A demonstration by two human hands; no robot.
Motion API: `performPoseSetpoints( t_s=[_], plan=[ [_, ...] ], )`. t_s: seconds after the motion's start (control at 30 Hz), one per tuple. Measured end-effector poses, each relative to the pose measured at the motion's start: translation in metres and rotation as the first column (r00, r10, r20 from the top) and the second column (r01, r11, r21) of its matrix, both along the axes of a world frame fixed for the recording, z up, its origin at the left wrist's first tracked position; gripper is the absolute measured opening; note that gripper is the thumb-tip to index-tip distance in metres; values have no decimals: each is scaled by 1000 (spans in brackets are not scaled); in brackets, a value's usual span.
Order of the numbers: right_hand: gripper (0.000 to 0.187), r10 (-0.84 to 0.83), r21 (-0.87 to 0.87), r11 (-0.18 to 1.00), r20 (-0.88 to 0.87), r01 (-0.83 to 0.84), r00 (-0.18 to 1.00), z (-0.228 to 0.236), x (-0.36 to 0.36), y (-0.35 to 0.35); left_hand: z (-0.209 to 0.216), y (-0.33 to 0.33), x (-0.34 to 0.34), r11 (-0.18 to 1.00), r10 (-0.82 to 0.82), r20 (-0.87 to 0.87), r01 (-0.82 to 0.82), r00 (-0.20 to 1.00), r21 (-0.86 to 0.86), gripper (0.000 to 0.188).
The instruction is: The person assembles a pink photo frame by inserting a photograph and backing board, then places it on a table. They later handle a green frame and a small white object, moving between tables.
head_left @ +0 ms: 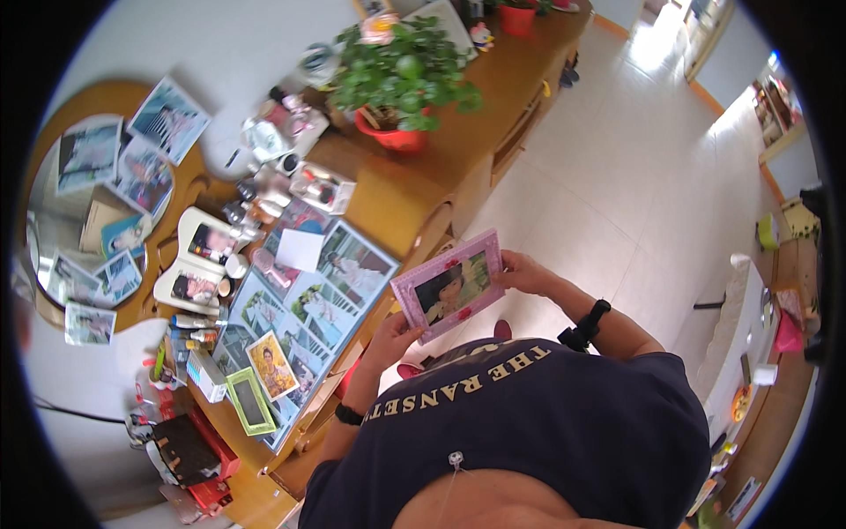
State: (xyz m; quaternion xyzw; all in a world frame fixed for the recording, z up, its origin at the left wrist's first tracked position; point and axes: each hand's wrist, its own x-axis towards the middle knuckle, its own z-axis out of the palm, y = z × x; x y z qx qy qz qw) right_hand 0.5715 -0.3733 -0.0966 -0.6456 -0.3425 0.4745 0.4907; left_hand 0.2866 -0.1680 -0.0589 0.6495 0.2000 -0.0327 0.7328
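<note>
You're wearing a navy short-sleeved shirt [573, 414], cream block lettering [484, 377] across the chest. Black band [350, 414] on left wrist, chunkier black strap [584, 327] on right. Thin necklace [450, 488], small pale pendant [456, 459].

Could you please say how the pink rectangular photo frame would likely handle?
The pink rectangular photo frame is probably stiff: it shows no sag between the left hand and right hand. It seems fairly light, held only near opposite edges. Its red ornaments might chip if knocked.
</note>
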Motion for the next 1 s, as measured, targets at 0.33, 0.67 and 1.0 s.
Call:
performPoseSetpoints(
  t_s=[0.33,0.67,1.0],
  plan=[
    [30,-324,-22,946,-111,324,939,5,90,-137,-6,-61,169,958,-280,-11,279,960,-68,25],
    [27,-240,70,967,-86,246,967,-18,217,-89,-17,-35,271,977,-213,-5,213,977,-22,24],
    [26,-227,-4,974,7,227,974,-4,383,-46,-34,2,424,984,-160,-9,161,987,74,24]
  ],
)
